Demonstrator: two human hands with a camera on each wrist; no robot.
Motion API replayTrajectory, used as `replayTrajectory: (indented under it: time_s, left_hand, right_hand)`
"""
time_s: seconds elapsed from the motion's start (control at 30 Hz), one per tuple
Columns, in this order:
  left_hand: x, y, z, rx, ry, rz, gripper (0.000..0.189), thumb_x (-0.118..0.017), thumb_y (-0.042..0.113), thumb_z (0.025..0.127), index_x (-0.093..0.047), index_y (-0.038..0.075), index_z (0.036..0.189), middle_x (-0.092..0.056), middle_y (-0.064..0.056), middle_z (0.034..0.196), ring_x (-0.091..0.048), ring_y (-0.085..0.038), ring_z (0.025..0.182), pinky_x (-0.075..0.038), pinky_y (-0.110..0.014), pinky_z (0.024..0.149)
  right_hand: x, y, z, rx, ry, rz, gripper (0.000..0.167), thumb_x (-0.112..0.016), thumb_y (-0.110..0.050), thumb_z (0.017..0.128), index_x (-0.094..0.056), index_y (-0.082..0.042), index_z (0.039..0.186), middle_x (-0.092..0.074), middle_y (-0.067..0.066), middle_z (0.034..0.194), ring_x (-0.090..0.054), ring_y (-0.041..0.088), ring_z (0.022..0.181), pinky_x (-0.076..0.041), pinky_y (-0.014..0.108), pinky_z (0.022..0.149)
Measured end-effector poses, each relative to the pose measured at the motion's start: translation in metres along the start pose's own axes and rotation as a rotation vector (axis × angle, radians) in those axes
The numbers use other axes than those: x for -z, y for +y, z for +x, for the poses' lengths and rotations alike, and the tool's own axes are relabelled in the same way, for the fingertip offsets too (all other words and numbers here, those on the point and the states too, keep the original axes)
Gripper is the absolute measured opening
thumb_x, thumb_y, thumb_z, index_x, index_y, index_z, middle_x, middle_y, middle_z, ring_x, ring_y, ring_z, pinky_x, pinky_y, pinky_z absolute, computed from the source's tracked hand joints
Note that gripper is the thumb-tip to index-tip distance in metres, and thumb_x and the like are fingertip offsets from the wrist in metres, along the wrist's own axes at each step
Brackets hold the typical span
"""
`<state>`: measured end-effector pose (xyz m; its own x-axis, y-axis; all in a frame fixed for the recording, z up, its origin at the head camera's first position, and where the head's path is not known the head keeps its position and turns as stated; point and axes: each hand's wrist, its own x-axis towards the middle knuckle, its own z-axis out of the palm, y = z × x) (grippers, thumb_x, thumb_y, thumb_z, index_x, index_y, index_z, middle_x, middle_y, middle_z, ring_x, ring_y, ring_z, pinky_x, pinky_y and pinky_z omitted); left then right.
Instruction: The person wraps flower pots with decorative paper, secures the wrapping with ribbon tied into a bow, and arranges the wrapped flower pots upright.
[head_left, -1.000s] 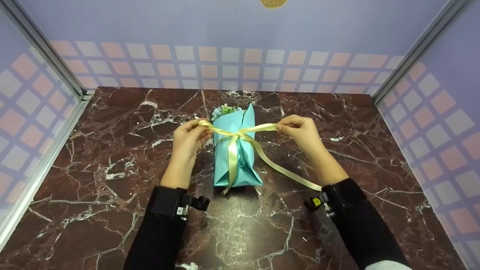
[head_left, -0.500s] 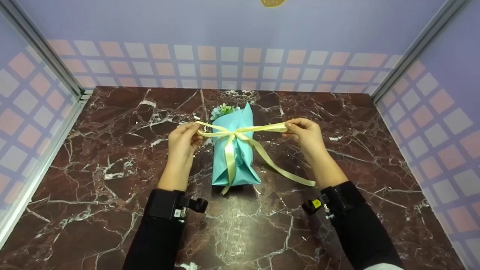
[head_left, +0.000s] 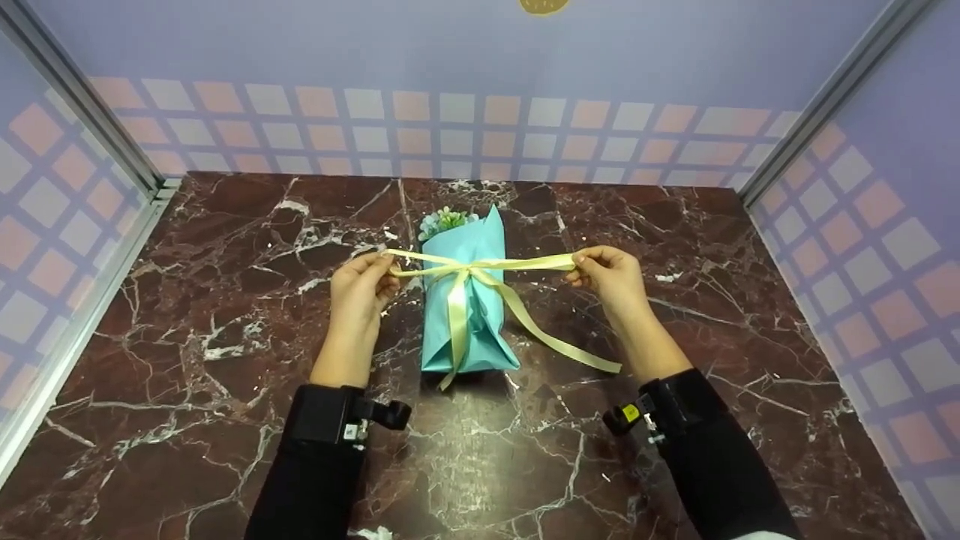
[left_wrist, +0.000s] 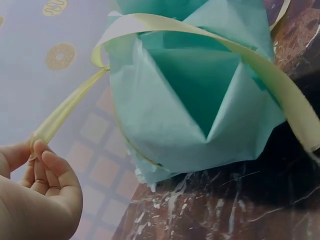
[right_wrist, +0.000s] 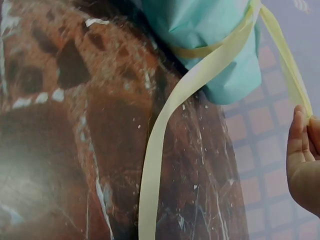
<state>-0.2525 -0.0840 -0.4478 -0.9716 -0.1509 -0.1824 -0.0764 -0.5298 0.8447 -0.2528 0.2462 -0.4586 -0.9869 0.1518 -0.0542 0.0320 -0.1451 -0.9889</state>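
Note:
A bouquet wrapped in turquoise paper (head_left: 466,322) lies on the table, its small blue and green flowers (head_left: 447,220) showing at the far end. Round its middle runs a pale yellow ribbon (head_left: 540,263), knotted on top with loops drawn out to both sides. My left hand (head_left: 358,283) pinches the left loop between thumb and fingers, also seen in the left wrist view. On the other side my right hand (head_left: 613,277) pinches the right loop. One ribbon tail hangs down the front of the paper; the other curves off to the right onto the table.
The dark red marble-patterned table (head_left: 225,420) has white veins. Purple walls with pink and white squares (head_left: 457,139) close it in at the back and on both sides. A white scrap (head_left: 375,533) lies near the front edge.
Both hands have moved apart and slightly toward the front, drawing the loops tauter and flatter. The right tail's end has slid a little to the left.

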Motion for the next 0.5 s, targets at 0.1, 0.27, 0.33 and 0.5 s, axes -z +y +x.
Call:
replayTrajectory:
  time_s: [0.1, 0.27, 0.33, 0.5]
  left_hand:
    - [-0.002, 0.007, -0.001, 0.021, -0.048, 0.005, 0.009, -0.06, -0.002, 0.094, -0.064, -0.003, 0.086, -0.064, -0.006, 0.069, -0.056, -0.011, 0.054, -0.049, -0.021, 0.055]
    - [-0.004, 0.019, -0.001, 0.093, -0.16, -0.048, 0.009, -0.059, -0.003, 0.093, -0.064, -0.002, 0.086, -0.063, -0.008, 0.074, -0.056, -0.014, 0.059, -0.051, -0.022, 0.059]
    - [-0.004, 0.022, 0.0, 0.107, -0.186, -0.061, 0.011, -0.058, -0.004, 0.093, -0.065, 0.0, 0.085, -0.062, -0.008, 0.073, -0.055, -0.014, 0.059, -0.05, -0.021, 0.058]
    - [-0.007, 0.025, 0.001, 0.095, -0.185, -0.041, 0.018, -0.058, -0.003, 0.094, -0.07, 0.005, 0.083, -0.063, -0.005, 0.071, -0.053, -0.012, 0.057, -0.046, -0.02, 0.054]
  right_hand:
    - [-0.001, -0.002, -0.002, 0.012, -0.022, 0.013, 0.006, -0.058, 0.003, 0.095, -0.06, 0.009, 0.097, -0.064, 0.014, 0.082, -0.068, 0.018, 0.064, -0.058, 0.028, 0.064]
    - [-0.002, -0.007, -0.005, 0.03, -0.064, 0.11, 0.005, -0.058, 0.009, 0.092, -0.063, 0.009, 0.094, -0.063, 0.016, 0.084, -0.07, 0.025, 0.071, -0.059, 0.034, 0.073]
    - [-0.002, -0.008, -0.007, 0.049, -0.092, 0.078, 0.009, -0.06, 0.012, 0.089, -0.064, 0.012, 0.096, -0.063, 0.015, 0.084, -0.069, 0.024, 0.072, -0.059, 0.034, 0.074]
    - [-0.003, -0.012, -0.008, 0.16, -0.198, -0.284, 0.023, -0.074, 0.009, 0.08, -0.071, 0.009, 0.103, -0.067, 0.006, 0.087, -0.064, 0.017, 0.073, -0.057, 0.028, 0.068]
